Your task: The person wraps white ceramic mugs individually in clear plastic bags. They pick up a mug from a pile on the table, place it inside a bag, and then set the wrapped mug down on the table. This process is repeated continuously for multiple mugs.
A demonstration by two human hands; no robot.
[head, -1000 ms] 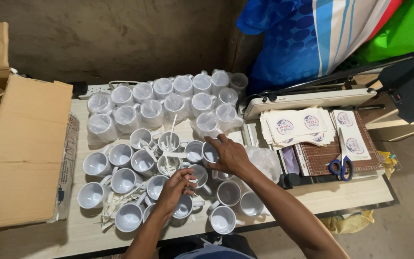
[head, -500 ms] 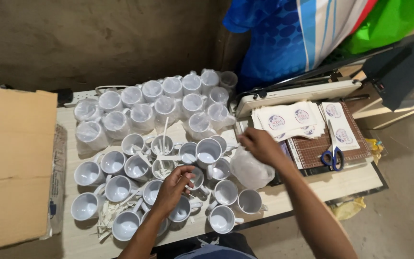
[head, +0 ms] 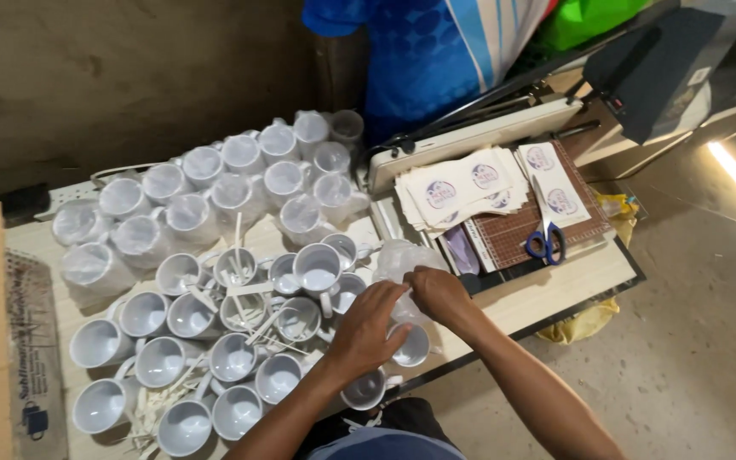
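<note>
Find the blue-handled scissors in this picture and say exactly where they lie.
In the head view, the blue-handled scissors lie right of the hands, on the brown gridded cutting mat, just below the stack of printed paper sheets.

Single head-worn view, looking steeply down from above the person's chest onto the counter (head: 555, 285). It faces forward toward the back wall (head: 129, 77), at arm's length from both hands. The floor (head: 692, 341) shows at right.
</note>
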